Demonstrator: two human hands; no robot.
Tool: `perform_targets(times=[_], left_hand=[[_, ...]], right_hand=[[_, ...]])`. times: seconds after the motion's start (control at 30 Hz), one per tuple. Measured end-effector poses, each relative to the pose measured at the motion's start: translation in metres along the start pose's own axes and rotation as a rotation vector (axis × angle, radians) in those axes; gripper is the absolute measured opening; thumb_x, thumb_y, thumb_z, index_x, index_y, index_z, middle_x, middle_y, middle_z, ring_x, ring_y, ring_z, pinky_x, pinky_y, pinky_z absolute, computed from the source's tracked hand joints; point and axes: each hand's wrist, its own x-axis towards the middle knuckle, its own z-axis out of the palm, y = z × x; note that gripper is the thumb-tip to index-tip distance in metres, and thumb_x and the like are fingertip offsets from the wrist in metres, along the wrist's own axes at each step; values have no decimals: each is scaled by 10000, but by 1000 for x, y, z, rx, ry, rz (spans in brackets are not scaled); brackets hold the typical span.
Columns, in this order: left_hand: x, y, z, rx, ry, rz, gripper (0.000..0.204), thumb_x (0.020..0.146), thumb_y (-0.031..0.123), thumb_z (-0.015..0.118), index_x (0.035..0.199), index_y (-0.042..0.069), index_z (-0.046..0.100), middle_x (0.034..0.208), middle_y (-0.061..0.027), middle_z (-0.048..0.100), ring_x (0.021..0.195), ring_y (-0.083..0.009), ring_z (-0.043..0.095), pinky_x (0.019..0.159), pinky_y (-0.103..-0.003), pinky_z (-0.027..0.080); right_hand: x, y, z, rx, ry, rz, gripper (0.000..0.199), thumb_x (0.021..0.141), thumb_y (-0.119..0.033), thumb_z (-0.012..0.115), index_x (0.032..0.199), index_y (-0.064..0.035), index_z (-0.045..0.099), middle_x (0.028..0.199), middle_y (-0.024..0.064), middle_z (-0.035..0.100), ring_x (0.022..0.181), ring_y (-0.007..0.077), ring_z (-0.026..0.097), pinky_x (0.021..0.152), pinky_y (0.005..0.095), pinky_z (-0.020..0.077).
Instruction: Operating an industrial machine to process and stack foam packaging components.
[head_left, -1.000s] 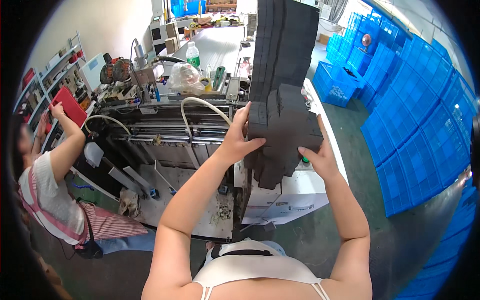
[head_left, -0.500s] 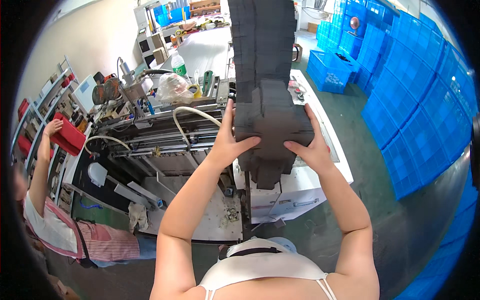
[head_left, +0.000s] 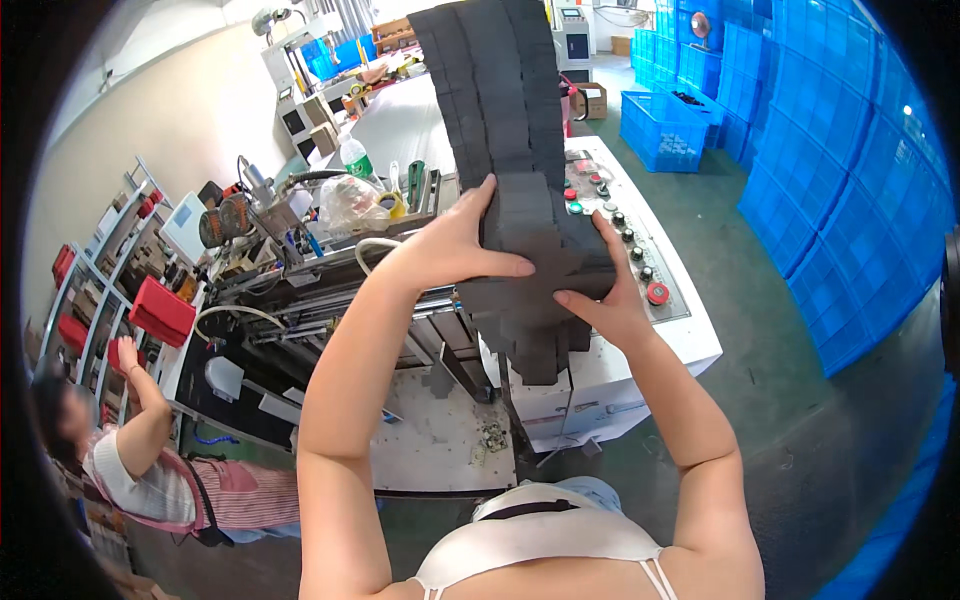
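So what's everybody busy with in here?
One person grips a tall stack of dark sheets between the left hand and right hand, in front of a white control cabinet. I can't tell whether the stack rests on anything. Off to the left, a co-worker has a hand at a red object.

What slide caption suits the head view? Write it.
Left hand and right hand hold a tall dark stack near a white cabinet, with blue crates at right.
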Motion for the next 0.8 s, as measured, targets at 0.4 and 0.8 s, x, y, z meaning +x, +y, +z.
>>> perform_targets(times=[0.4,0.8], left_hand=[[-1,19,15,-100,62,-95,1025,553,328,672,1283,-174,157,1304,-313,275,1225,-345,331,993,-307,294],[8,18,12,-223,39,-175,1026,581,293,681,1297,-169,108,1341,-305,225,1270,-314,251,1030,-301,199]], right_hand=[[68,-80,-16,-682,-473,230,1078,543,-307,780,1337,66,154,1349,281,244,1303,346,170,1039,369,211],[80,-69,8,-832,-463,196,1149,492,-396,795,1306,119,169,1346,294,234,1288,383,186,1035,425,224]])
